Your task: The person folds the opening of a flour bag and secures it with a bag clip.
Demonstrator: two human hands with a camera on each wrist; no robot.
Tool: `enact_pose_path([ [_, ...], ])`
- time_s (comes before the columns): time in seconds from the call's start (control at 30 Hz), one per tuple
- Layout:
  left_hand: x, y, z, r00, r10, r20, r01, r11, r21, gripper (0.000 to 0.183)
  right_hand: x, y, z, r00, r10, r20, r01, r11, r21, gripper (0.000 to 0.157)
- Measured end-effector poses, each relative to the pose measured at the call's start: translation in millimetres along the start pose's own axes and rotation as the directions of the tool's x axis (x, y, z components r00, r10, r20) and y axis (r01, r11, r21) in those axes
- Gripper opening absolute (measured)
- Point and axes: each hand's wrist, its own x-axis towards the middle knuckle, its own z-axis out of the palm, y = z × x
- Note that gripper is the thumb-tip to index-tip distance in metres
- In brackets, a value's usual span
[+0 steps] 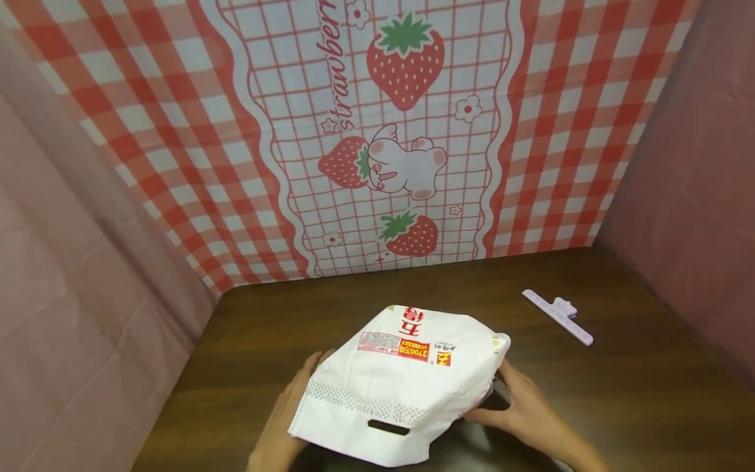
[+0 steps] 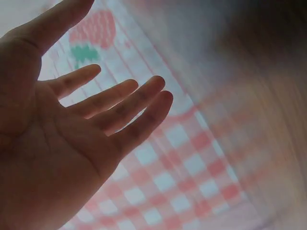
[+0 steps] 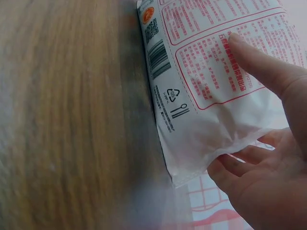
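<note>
A white plastic bag [image 1: 454, 390] with red and yellow print and a slot handle [image 1: 388, 427] is held up tilted over the dark table, the handle end toward me. My left hand [image 1: 289, 410] is at its left side, the fingers partly hidden behind the bag. In the left wrist view that hand [image 2: 72, 139] has its fingers extended and spread, with nothing between them. At the bag's right end, my right hand [image 1: 525, 410] grips it. The right wrist view shows the thumb of this hand [image 3: 273, 177] on the bag's printed back [image 3: 211, 129], the other fingers round its edge.
A pale lilac sealing clip [image 1: 557, 316] lies on the brown wooden table [image 1: 265, 314], right of the bag. Behind the table hangs a red-and-white checked cloth [image 1: 548, 144] with strawberries. Pink curtains [image 1: 71, 262] close off both sides.
</note>
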Motion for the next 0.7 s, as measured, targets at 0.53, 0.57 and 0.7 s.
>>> enact_pose_path([
  [0.53, 9.8, -3.6, -8.4, 0.998, -0.051, 0.024, 0.056, 0.885, -0.463, 0.089, 1.0, -19.8, -19.6, 0.939, -0.300, -0.168, 0.301, 0.953, -0.015, 0.114],
  [0.57, 9.5, -2.9, -9.1, 0.999, -0.045, 0.014, 0.046, 0.881, -0.471, 0.089, 1.5, -21.2, -21.1, 0.932, -0.317, -0.175, 0.318, 0.948, -0.022, 0.108],
  [0.7, 8.2, 0.1, -12.0, 0.997, -0.071, 0.031, 0.077, 0.842, -0.534, 0.085, 4.5, -27.8, -25.3, 0.903, -0.380, -0.198, 0.363, 0.924, -0.118, 0.091],
])
